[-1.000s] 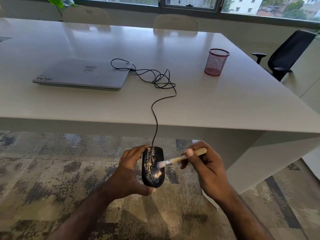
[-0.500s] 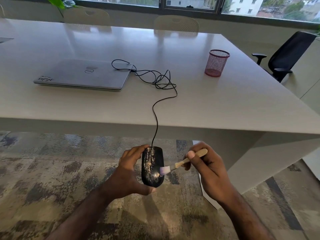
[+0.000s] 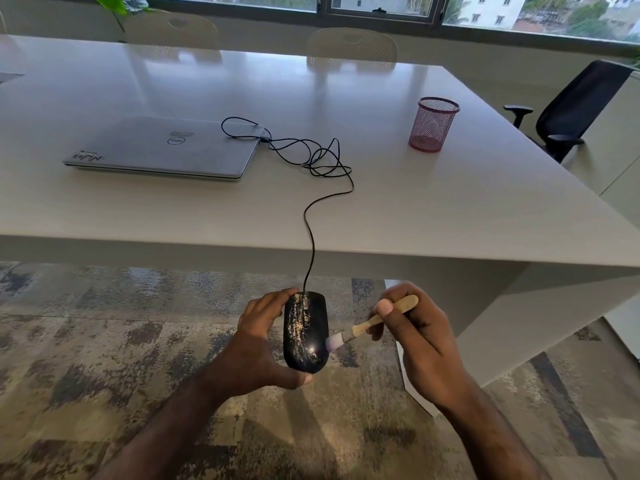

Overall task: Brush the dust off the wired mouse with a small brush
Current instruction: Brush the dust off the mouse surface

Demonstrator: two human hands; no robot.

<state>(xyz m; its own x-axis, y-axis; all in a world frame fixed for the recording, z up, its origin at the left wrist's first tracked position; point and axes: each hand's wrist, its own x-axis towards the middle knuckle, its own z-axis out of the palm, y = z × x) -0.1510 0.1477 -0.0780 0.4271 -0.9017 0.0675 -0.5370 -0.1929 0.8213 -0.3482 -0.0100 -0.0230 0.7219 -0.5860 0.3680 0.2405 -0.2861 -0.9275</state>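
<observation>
A black wired mouse (image 3: 306, 330) streaked with pale dust is held in the air below the table's front edge. My left hand (image 3: 258, 344) grips it from the left side and underneath. Its black cable (image 3: 313, 216) runs up over the table edge to a tangle beside the laptop. My right hand (image 3: 414, 336) pinches a small brush (image 3: 367, 327) with a light wooden handle. The brush's whitish bristles sit at the lower right edge of the mouse.
A closed silver laptop (image 3: 166, 148) lies on the white table (image 3: 433, 209) at the left. A pink mesh pen cup (image 3: 433, 124) stands at the right. A black office chair (image 3: 575, 105) is at the far right, and patterned carpet (image 3: 86, 358) lies below.
The brush tip has slid from the middle of the mouse's top down and to the right, to its right edge. My left hand keeps the mouse nearly still.
</observation>
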